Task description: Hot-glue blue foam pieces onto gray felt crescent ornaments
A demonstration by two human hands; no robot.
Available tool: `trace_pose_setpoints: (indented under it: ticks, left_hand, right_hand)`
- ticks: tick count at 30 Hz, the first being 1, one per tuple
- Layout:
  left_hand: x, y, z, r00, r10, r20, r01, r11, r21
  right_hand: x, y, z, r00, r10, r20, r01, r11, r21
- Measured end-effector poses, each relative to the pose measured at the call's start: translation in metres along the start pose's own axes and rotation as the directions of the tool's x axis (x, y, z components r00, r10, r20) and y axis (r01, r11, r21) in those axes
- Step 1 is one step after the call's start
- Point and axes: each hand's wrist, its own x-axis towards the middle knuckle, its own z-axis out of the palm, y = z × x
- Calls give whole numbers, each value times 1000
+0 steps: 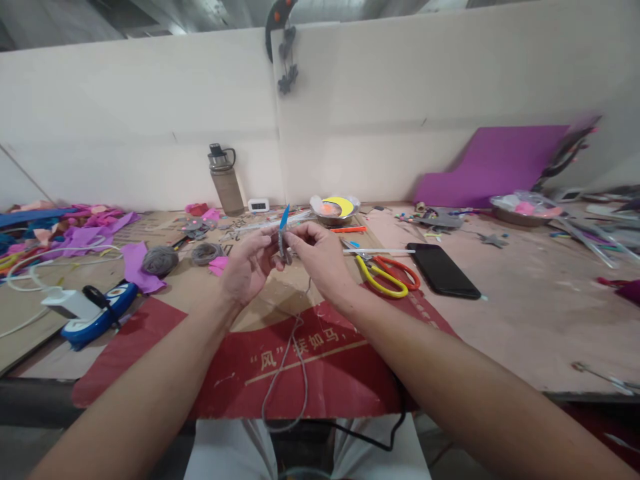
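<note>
Close together above the middle of the table, my left hand (250, 267) and my right hand (320, 257) both pinch a small grey piece (283, 248), perhaps felt or yarn work. From its top a blue pointed strip (285, 217) sticks up; I cannot make out what it is. Grey yarn (299, 320) trails down below my hands and loops over the table's front edge. My fingertips partly hide the grey piece. Scissors (385, 275) with one yellow and one orange-red handle lie right of my right hand. Balls of grey yarn (160, 260) rest to the left.
A black phone (444, 270) lies right of the scissors. Behind my hands are a bowl (333, 217) with a yellow crescent and a bottle (227, 183). A blue-and-white power strip (103, 317) and purple scraps (141, 267) sit left. Red printed cardboard (320, 380) covers the front.
</note>
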Motion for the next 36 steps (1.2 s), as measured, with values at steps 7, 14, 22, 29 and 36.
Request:
trace_pose_setpoints:
  ticks: [7, 14, 22, 29, 36]
  left_hand:
    - [-1, -4, -3, 996, 15, -89, -2, 990, 140]
    - [-2, -6, 1, 996, 57, -72, -44, 985, 168]
    - [-4, -7, 3, 976, 104, -190, -61, 974, 218]
    - [-4, -9, 3, 970, 146, -193, -94, 963, 254]
    - [-4, -10, 3, 947, 187, -263, -100, 944, 313]
  right_hand:
    - [1, -1, -2, 1000, 2, -20, -2, 1000, -2]
    - [1, 1, -2, 1000, 20, -6, -20, 1000, 24]
    - [2, 1, -2, 999, 26, -31, -27, 999, -20]
    - [1, 2, -1, 999, 23, -25, -23, 1000, -9]
    - [1, 5, 1, 1000, 0, -12, -1, 998, -62]
